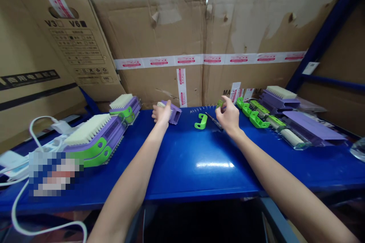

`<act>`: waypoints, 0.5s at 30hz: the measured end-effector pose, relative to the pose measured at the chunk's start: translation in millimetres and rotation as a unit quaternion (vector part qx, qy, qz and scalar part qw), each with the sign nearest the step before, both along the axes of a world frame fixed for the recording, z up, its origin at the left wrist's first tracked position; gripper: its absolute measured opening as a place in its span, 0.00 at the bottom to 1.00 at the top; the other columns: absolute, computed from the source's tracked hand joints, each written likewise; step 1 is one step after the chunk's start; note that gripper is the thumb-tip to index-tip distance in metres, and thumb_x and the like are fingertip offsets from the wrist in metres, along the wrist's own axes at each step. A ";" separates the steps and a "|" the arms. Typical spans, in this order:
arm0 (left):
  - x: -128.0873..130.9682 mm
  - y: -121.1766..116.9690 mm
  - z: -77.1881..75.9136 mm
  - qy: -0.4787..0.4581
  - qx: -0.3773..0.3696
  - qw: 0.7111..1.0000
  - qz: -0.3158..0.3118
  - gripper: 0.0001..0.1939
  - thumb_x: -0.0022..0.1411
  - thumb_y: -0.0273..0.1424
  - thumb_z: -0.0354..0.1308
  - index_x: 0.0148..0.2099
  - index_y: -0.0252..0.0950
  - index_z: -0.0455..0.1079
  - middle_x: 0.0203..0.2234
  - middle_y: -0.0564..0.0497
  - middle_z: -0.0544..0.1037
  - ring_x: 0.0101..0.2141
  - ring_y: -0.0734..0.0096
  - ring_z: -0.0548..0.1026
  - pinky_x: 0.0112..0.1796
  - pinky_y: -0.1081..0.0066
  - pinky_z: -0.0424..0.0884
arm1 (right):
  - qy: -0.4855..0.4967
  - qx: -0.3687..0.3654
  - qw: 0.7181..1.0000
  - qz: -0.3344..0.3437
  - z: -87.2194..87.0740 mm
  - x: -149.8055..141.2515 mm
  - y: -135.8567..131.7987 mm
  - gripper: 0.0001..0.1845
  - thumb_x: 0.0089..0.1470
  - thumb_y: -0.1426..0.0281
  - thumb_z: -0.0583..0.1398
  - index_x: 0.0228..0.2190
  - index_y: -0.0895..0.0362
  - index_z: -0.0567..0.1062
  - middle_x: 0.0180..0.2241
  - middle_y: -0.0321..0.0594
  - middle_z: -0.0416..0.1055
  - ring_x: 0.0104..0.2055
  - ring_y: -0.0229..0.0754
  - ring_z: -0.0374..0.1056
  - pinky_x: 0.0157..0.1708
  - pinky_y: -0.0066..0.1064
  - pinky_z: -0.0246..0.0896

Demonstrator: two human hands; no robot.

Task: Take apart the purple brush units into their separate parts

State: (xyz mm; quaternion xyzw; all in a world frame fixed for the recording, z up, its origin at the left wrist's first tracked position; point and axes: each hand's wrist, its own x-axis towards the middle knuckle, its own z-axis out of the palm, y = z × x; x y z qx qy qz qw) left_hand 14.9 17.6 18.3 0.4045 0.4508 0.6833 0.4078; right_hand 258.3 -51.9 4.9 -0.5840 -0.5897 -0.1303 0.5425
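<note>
My left hand [163, 113] is closed around a purple brush body [175, 113] with pale bristles, its open hollow end facing right. My right hand [229, 115] pinches a small yellow-green part [219, 104] between thumb and fingers above the table. Between the hands lies a bright green bracket [202, 121]. A thin dark screwdriver-like tool [213, 120] rests on the table beside it, close under my right hand. Behind them runs a row of small springs or screws [201, 109], too small to tell which.
Assembled purple and green brushes [92, 136] stand on the left, near a white power strip and cables [37, 140]. To the right are more green brackets [256, 118], purple bodies [313, 127] and a stacked brush [278, 97]. Cardboard [159, 30] walls the back of the blue table [185, 159].
</note>
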 end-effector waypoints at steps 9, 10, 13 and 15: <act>59.4 -67.0 20.5 0.260 0.229 0.927 -0.141 0.24 0.46 0.34 0.69 0.47 0.41 0.70 0.41 0.48 0.74 0.42 0.61 0.72 0.48 0.62 0.64 | 0.235 -0.075 0.960 0.136 10.2 -12.3 -5.6 0.26 0.42 0.71 0.57 0.48 0.57 0.69 0.23 0.33 0.68 0.24 0.41 0.67 0.30 0.38 0.69; 61.4 -66.7 18.8 0.255 0.218 0.927 -0.165 0.20 0.47 0.32 0.68 0.45 0.41 0.71 0.37 0.49 0.75 0.37 0.64 0.73 0.44 0.64 0.66 | 0.297 -0.096 0.934 0.176 11.8 -12.7 -5.9 0.26 0.41 0.71 0.57 0.47 0.56 0.69 0.22 0.31 0.67 0.23 0.40 0.66 0.27 0.37 0.69; 61.9 -61.2 16.2 0.211 0.171 0.939 -0.210 0.13 0.51 0.30 0.65 0.41 0.38 0.72 0.27 0.53 0.74 0.26 0.70 0.73 0.33 0.68 0.68 | 0.433 -0.141 0.849 0.267 16.7 -13.2 -7.3 0.24 0.39 0.72 0.60 0.42 0.55 0.69 0.22 0.30 0.67 0.21 0.37 0.65 0.23 0.33 0.69; 59.6 -56.9 17.8 0.161 0.144 0.949 -0.230 0.12 0.51 0.31 0.65 0.39 0.37 0.72 0.23 0.54 0.73 0.23 0.71 0.73 0.30 0.69 0.68 | 0.475 -0.166 0.806 0.312 18.5 -13.3 -8.4 0.20 0.40 0.71 0.63 0.39 0.56 0.70 0.25 0.33 0.69 0.22 0.35 0.66 0.24 0.31 0.69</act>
